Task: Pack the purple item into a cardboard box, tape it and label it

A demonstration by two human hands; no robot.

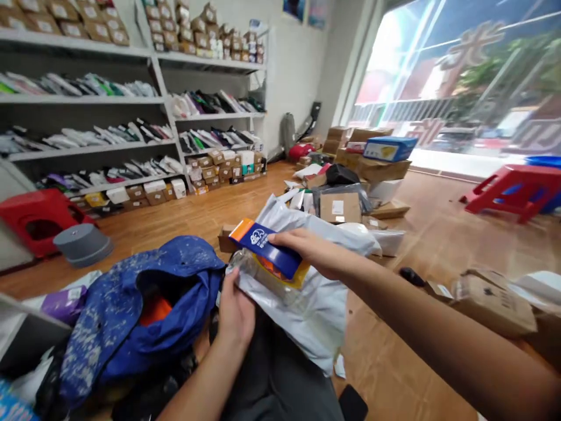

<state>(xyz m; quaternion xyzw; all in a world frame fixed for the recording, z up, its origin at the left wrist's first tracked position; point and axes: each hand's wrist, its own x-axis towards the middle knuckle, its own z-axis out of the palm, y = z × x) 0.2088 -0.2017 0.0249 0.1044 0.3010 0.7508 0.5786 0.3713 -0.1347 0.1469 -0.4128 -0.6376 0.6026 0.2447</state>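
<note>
A blue and orange packet (258, 237) with a white animal logo is gripped in my right hand (304, 248), thumb on top. The packet lies over a white plastic mailing bag (322, 310), which has a clear film strip across it. My left hand (236, 310) is closed on the near left edge of the mailing bag, its thumb on top and the other fingers hidden beneath. Left of that hand sits a blue patterned cloth bag (179, 263), its mouth showing something orange (155, 309) inside.
Cardboard boxes (340, 207) and parcels are heaped ahead; another opened box (495, 304) lies at right. Shelves (210, 57) of packages line the wall. Red stools (517, 190) (35, 219) stand on both sides, a grey round stool (83, 242) at left. A black flat object (353, 403) lies near my leg.
</note>
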